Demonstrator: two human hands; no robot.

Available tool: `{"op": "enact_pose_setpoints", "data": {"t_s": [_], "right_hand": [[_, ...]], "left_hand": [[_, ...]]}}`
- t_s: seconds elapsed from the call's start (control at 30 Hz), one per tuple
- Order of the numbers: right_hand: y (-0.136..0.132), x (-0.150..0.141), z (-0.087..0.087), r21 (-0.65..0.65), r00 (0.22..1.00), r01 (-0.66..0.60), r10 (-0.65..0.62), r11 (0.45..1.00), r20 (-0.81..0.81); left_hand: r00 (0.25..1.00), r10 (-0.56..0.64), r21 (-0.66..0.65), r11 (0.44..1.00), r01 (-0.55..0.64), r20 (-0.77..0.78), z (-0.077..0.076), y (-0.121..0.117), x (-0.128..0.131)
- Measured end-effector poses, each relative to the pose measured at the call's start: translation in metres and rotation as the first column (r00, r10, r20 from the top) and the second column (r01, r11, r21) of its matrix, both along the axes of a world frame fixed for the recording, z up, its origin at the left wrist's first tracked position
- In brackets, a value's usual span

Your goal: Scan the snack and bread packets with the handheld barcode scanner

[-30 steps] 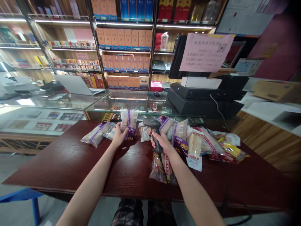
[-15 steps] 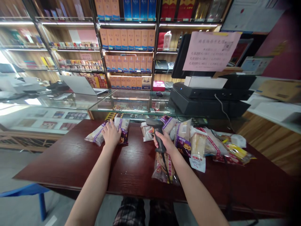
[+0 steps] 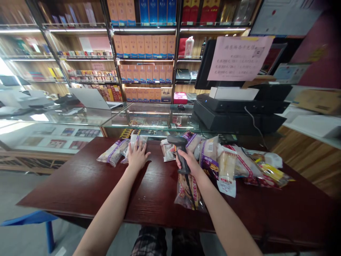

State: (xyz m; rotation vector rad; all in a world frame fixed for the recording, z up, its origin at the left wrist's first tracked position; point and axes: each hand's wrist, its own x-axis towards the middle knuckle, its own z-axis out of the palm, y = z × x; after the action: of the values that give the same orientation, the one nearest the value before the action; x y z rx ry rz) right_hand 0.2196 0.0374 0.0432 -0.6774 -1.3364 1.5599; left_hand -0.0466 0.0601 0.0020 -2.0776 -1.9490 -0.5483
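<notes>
1. Right hand (image 3: 188,160): clenched around a black handheld barcode scanner (image 3: 179,151), above the table.
2. Left hand (image 3: 137,155): open, palm down on a wrapped bread packet (image 3: 140,142).
3. Further packets (image 3: 210,156): heaped rightward on a dark red wooden table (image 3: 71,188).
4. Beyond: glass display counter (image 3: 149,119), black cash register (image 3: 234,115).

A glass display case (image 3: 149,119) stands beyond the far edge of the dark wooden table (image 3: 64,188). A black cash register (image 3: 237,115) sits at its right end, beneath a pink paper notice (image 3: 239,58).

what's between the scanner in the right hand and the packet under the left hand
One small packet lies just below the scanner head, on the side toward the left hand; past it only bare table separates the right hand from the packet under the left hand.
</notes>
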Motion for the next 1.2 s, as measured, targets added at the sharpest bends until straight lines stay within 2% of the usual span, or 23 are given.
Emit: {"op": "enact_pose_setpoints", "data": {"t_s": [0.23,0.33,0.47,0.53,0.6,0.73,0.87,1.03,1.2], "right_hand": [[-0.001,0.001,0.002,-0.02,0.999,0.014,-0.014,1.0,-0.03],[0.001,0.003,0.001,-0.019,0.998,0.014,-0.015,1.0,-0.057],[0.001,0.009,0.006,-0.012,0.993,0.024,-0.025,1.0,-0.113],[0.002,0.014,0.01,-0.005,0.99,0.056,-0.057,0.998,-0.131],[0.004,0.02,0.012,-0.006,0.985,0.091,-0.091,0.996,-0.143],[0.01,0.027,0.012,-0.034,0.977,0.125,-0.129,0.992,-0.172],[0.012,0.026,0.01,-0.044,0.973,0.15,-0.155,0.988,-0.168],[0.01,0.024,0.01,-0.038,0.975,0.165,-0.169,0.986,-0.147],[0.008,0.023,0.012,-0.028,0.978,0.151,-0.154,0.988,-0.142]], "left_hand": [[0.999,0.024,0.02,1.0,-0.023,-0.026,0.003,0.006,-0.026],[0.999,0.026,0.071,0.997,-0.025,-0.019,0.008,0.004,-0.028],[0.993,-0.103,0.167,0.982,0.092,0.056,0.015,-0.003,-0.001],[0.97,-0.189,0.125,0.977,0.171,0.151,0.012,-0.006,0.023],[0.957,-0.197,0.046,0.98,0.192,0.211,0.006,-0.007,0.047],[0.957,-0.238,-0.081,0.964,0.254,0.166,-0.01,-0.004,0.072],[0.955,-0.293,-0.135,0.945,0.297,0.045,-0.014,0.001,0.069],[0.968,-0.245,-0.145,0.957,0.251,0.056,-0.008,0.002,0.055],[0.98,-0.095,-0.149,0.981,0.122,0.178,-0.007,0.0,0.053]]}}
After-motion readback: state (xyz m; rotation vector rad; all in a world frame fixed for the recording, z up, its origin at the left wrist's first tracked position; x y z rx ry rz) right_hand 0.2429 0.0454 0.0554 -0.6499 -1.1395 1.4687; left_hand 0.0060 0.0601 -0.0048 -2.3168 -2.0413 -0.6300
